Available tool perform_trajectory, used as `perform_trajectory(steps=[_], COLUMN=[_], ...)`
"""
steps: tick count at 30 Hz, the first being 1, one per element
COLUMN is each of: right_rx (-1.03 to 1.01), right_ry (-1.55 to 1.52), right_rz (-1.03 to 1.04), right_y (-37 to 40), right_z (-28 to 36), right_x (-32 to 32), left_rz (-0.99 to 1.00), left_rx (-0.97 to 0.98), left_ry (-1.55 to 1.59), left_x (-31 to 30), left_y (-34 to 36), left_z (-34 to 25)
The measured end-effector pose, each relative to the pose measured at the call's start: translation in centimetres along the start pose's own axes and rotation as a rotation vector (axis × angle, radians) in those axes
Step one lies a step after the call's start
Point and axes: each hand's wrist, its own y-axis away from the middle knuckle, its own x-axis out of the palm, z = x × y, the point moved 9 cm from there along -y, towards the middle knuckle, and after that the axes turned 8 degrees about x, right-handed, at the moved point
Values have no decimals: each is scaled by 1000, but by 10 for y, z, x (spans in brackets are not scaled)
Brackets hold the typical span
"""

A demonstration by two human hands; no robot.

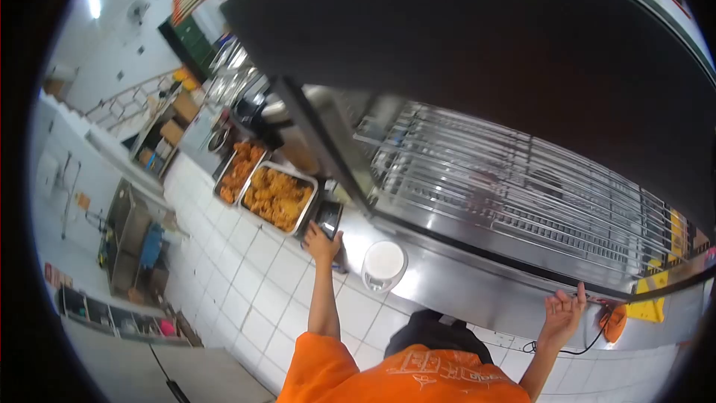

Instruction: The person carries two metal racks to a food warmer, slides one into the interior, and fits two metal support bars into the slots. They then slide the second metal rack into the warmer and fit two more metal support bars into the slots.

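My left hand reaches forward with its fingers spread, the fingertips right at a dark, flat object and close to the near corner of a metal tray. Pale golden fried chicken fills that tray. Over on the right, my right hand is raised at the lower edge of the display cabinet, index finger stretched out and the other fingers loosely bent, with nothing seen in it. Between the hands, a round white kitchen scale sits on the steel counter.
A second tray of darker fried chicken lies beyond the first. Wire racks line the cabinet, below a large dark panel. An orange object with a black cord hangs at right. A sink stands far left.
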Motion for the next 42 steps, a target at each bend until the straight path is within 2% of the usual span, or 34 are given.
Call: perform_trajectory(steps=[1, 4, 5, 7, 8, 9, 10, 11, 12, 13, 16, 20, 21, 24, 27, 31, 34, 36, 39, 42], right_rx=[-33, -85, -65, -54, -48, -62, -68, -72, -85, -94, -191, -340, -375, -514, -547, -499, -465, -440, -392, -374], right_ry=[29, 100, 97, 79, 46, 80, 72, 61, 28, 2, -64, -96, -75, -9, 20, 26, 47, 56, 59, 84], right_rz=[-42, -165, -201, -314, -335, -321, -391, -464, -544, -617, -845, -1149, -1218, -1260, -1235, -1161, -1125, -1093, -1012, -934], right_y=[4, 16, 21, 32, 37, 40, 52, 64, 82, 102, 180, 281, 300, 329, 311, 277, 256, 244, 213, 167], right_z=[6, 22, 23, 34, 37, 38, 44, 51, 55, 61, 91, 136, 142, 187, 206, 201, 201, 208, 227, 254], right_x=[-12, -59, -75, -116, -138, -169, -198, -227, -264, -303, -414, -555, -586, -623, -659, -692, -717, -732, -760, -788], left_rz=[-42, 205, 255, 344, 406, 490, 350, 229, 376, 407, 557, 913, 1003, 1244, 1364, 1325, 1123, 921, 703, 846], left_rx=[-16, -106, -85, 78, 158, 58, 115, 48, -34, -26, 190, 648, 775, 1103, 1421, 1886, 2205, 2338, 2297, 1881], left_ry=[6, -31, -100, -194, -104, -5, 23, 30, 444, 605, 696, 546, 479, 275, 86, -81, -134, -154, -291, -413], left_x=[-6, -1, 3, 26, 4, -27, -18, -9, -1, 3, 17, 37, 39, 35, 32, 18, 1, -21, -82, -80], left_y=[-6, -24, -29, -39, -27, -9, -6, 4, 24, 46, 160, 369, 421, 560, 659, 752, 777, 780, 769, 749], left_z=[-3, 6, 8, 18, -1, -23, -10, 8, 12, -12, -150, -320, -349, -397, -427, -466, -509, -546, -612, -664])
